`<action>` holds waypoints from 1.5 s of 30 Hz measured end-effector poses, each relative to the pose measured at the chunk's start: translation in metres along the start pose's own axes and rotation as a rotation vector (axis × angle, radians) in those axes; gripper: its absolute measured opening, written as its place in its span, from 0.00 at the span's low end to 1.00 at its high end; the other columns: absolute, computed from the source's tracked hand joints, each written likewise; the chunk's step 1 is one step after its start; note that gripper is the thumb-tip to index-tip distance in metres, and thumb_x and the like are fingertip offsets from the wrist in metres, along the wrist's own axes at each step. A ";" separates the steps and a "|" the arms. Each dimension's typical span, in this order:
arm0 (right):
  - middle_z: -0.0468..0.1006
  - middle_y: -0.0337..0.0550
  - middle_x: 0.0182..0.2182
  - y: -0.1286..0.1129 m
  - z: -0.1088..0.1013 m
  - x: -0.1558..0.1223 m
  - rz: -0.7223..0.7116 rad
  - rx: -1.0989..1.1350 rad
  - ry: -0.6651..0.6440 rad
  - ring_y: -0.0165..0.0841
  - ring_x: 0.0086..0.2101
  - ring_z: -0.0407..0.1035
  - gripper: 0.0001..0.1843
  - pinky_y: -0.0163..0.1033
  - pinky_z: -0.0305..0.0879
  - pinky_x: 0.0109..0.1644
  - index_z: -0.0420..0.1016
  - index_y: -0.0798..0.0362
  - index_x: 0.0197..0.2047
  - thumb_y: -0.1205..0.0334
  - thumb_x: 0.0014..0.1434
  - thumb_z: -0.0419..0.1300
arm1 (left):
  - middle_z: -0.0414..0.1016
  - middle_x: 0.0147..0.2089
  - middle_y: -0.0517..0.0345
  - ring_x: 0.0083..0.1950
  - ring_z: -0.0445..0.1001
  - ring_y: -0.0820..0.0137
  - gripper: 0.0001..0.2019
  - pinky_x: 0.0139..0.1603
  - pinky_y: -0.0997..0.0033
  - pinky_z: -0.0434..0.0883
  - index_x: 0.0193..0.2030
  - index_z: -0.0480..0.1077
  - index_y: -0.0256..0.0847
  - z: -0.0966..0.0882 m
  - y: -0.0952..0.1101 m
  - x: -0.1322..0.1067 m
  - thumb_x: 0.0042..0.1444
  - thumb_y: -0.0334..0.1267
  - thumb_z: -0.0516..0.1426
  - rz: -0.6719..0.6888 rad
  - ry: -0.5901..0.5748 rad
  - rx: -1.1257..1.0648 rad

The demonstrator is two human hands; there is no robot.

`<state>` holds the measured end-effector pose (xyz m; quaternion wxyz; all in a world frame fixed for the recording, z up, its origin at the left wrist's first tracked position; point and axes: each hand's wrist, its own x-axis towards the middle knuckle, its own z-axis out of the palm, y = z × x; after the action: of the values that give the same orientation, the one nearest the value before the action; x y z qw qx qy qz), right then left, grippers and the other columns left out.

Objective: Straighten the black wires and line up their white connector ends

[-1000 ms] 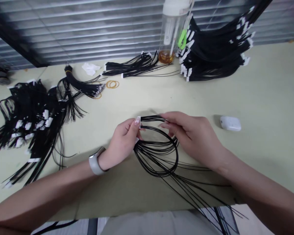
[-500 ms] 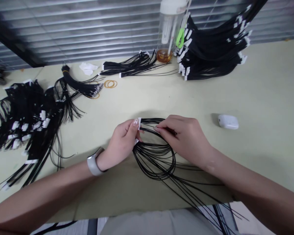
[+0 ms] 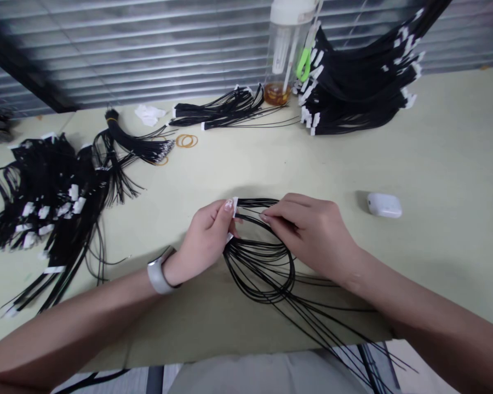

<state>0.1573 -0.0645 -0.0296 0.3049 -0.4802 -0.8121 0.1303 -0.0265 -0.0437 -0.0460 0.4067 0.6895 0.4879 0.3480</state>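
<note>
My left hand pinches a small white connector at the end of a bundle of thin black wires. The wires curl into a loop on the table and trail off toward the near right edge. My right hand is closed, its fingertips pinching the wires just right of the connector. A grey watch sits on my left wrist.
A heap of black wire harnesses with white connectors lies at the left. A tall stack of the same stands at the back right beside a clear bottle. Rubber bands and a white earbud case rest on the pale green table.
My right hand's fingertips slid left along the wires toward the connector. My left hand has hardly moved.
</note>
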 end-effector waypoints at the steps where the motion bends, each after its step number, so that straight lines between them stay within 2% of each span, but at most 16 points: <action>1: 0.75 0.42 0.29 0.000 0.000 0.000 0.000 -0.001 0.001 0.28 0.31 0.68 0.09 0.33 0.62 0.34 0.75 0.55 0.34 0.68 0.57 0.53 | 0.63 0.18 0.62 0.20 0.60 0.78 0.19 0.21 0.76 0.58 0.20 0.61 0.39 0.000 0.000 0.000 0.61 0.40 0.44 -0.001 -0.001 0.001; 7: 0.74 0.40 0.29 0.000 -0.002 0.000 -0.040 0.045 -0.026 0.27 0.30 0.67 0.09 0.31 0.61 0.34 0.75 0.54 0.34 0.68 0.58 0.53 | 0.62 0.17 0.63 0.19 0.59 0.78 0.18 0.21 0.76 0.58 0.21 0.62 0.39 0.000 0.001 0.000 0.61 0.40 0.44 -0.012 -0.008 -0.012; 21: 0.72 0.41 0.28 0.001 0.007 0.001 0.046 0.008 -0.102 0.28 0.30 0.66 0.10 0.33 0.59 0.34 0.72 0.56 0.33 0.67 0.59 0.50 | 0.61 0.18 0.63 0.21 0.59 0.77 0.18 0.24 0.77 0.59 0.21 0.61 0.38 0.001 0.007 -0.003 0.61 0.39 0.44 0.018 -0.082 0.092; 24: 0.72 0.42 0.31 0.005 0.003 0.003 0.068 -0.026 -0.120 0.29 0.31 0.66 0.05 0.34 0.60 0.34 0.71 0.55 0.36 0.67 0.57 0.54 | 0.61 0.18 0.63 0.21 0.59 0.77 0.18 0.23 0.77 0.58 0.22 0.62 0.38 0.001 0.006 -0.003 0.61 0.40 0.44 0.004 -0.041 0.071; 27: 0.70 0.45 0.34 0.008 -0.008 0.005 0.077 -0.137 0.000 0.33 0.34 0.65 0.09 0.35 0.60 0.34 0.69 0.55 0.37 0.60 0.53 0.59 | 0.61 0.18 0.63 0.21 0.59 0.77 0.19 0.24 0.76 0.58 0.22 0.62 0.37 0.002 0.002 -0.002 0.61 0.42 0.44 -0.034 0.050 0.049; 29: 0.70 0.43 0.30 0.007 -0.016 0.006 0.082 -0.209 0.072 0.32 0.32 0.64 0.10 0.36 0.58 0.32 0.69 0.55 0.31 0.56 0.52 0.60 | 0.62 0.18 0.62 0.21 0.59 0.77 0.20 0.24 0.76 0.58 0.21 0.62 0.37 0.003 -0.002 0.000 0.62 0.43 0.44 -0.061 0.115 0.032; 31: 0.67 0.39 0.22 0.005 -0.023 0.007 0.101 -0.218 -0.005 0.29 0.25 0.61 0.13 0.34 0.54 0.28 0.66 0.54 0.23 0.55 0.53 0.58 | 0.63 0.18 0.62 0.21 0.60 0.77 0.21 0.24 0.76 0.58 0.21 0.62 0.38 0.003 -0.005 0.001 0.61 0.45 0.43 -0.081 0.160 0.004; 33: 0.61 0.36 0.15 0.001 -0.026 0.008 0.138 -0.155 -0.214 0.25 0.19 0.55 0.21 0.34 0.49 0.24 0.59 0.54 0.16 0.54 0.55 0.55 | 0.64 0.19 0.61 0.21 0.60 0.76 0.20 0.23 0.76 0.58 0.23 0.62 0.38 0.003 -0.007 0.001 0.61 0.46 0.44 -0.091 0.179 -0.027; 35: 0.57 0.34 0.12 -0.003 -0.024 0.007 0.174 -0.047 -0.416 0.24 0.17 0.50 0.23 0.33 0.47 0.23 0.57 0.54 0.14 0.53 0.57 0.53 | 0.64 0.19 0.62 0.21 0.61 0.76 0.19 0.23 0.76 0.58 0.24 0.63 0.38 0.004 -0.007 0.002 0.61 0.46 0.44 -0.090 0.187 -0.043; 36: 0.57 0.34 0.13 -0.005 -0.021 0.007 0.183 0.009 -0.477 0.24 0.18 0.50 0.23 0.33 0.47 0.23 0.58 0.54 0.15 0.53 0.58 0.52 | 0.64 0.19 0.62 0.21 0.61 0.76 0.19 0.23 0.76 0.59 0.24 0.63 0.38 0.004 -0.007 0.002 0.61 0.46 0.44 -0.088 0.189 -0.042; 38: 0.60 0.33 0.15 -0.009 -0.012 0.005 0.169 0.111 -0.516 0.23 0.19 0.51 0.20 0.32 0.48 0.24 0.62 0.54 0.18 0.55 0.59 0.50 | 0.64 0.19 0.62 0.22 0.61 0.77 0.19 0.24 0.77 0.59 0.24 0.62 0.38 0.004 -0.005 0.002 0.61 0.45 0.44 -0.084 0.192 -0.025; 40: 0.65 0.34 0.18 -0.012 -0.003 0.003 0.127 0.177 -0.502 0.23 0.21 0.54 0.16 0.32 0.50 0.26 0.66 0.54 0.22 0.59 0.60 0.50 | 0.63 0.19 0.62 0.22 0.61 0.77 0.19 0.24 0.77 0.59 0.23 0.62 0.38 0.005 -0.003 0.002 0.61 0.44 0.44 -0.079 0.189 -0.005; 43: 0.69 0.35 0.22 -0.013 0.009 0.001 0.075 0.194 -0.466 0.24 0.24 0.58 0.11 0.31 0.51 0.28 0.68 0.54 0.27 0.64 0.58 0.50 | 0.63 0.20 0.62 0.22 0.61 0.77 0.18 0.24 0.77 0.59 0.23 0.61 0.38 0.005 0.000 0.001 0.62 0.43 0.44 -0.068 0.179 0.027; 45: 0.68 0.34 0.21 -0.012 0.012 0.001 0.059 0.178 -0.450 0.23 0.24 0.58 0.10 0.31 0.51 0.28 0.68 0.54 0.27 0.65 0.58 0.50 | 0.63 0.20 0.62 0.22 0.61 0.76 0.18 0.25 0.76 0.59 0.23 0.61 0.38 0.005 0.002 0.000 0.62 0.43 0.44 -0.062 0.176 0.039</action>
<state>0.1410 -0.0689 -0.0323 0.1535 -0.4337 -0.8306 0.3137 -0.0215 -0.0451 -0.0468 0.3592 0.6488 0.5495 0.3848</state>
